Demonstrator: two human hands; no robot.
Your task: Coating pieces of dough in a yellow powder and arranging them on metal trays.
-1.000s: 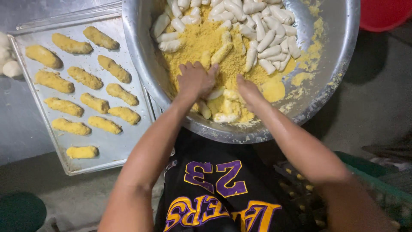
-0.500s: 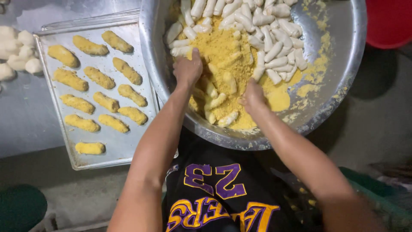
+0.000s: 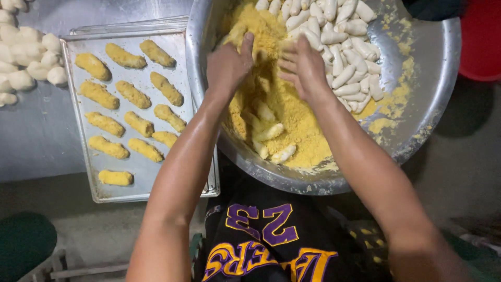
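Observation:
A large steel bowl [image 3: 428,120] holds yellow crumbs [image 3: 300,130] and many pale dough sticks [image 3: 344,47]. Both my hands are inside it, over the crumb heap. My left hand [image 3: 228,65] and my right hand [image 3: 302,65] face each other with fingers spread, pushing into the crumbs; a few sticks [image 3: 271,130] lie half coated just below them. I cannot see anything gripped in either hand. Left of the bowl, a metal tray [image 3: 151,183] carries several crumb-coated sticks [image 3: 133,94] in rows.
Uncoated dough pieces [image 3: 26,62] are piled on the grey surface at the far left. A red container [image 3: 482,42] sits at the top right. A dark green round object [image 3: 23,243] lies at the bottom left.
Both hands have moved from the near rim up to the middle of the bowl, into the crumb heap. The view has shifted slightly right and down.

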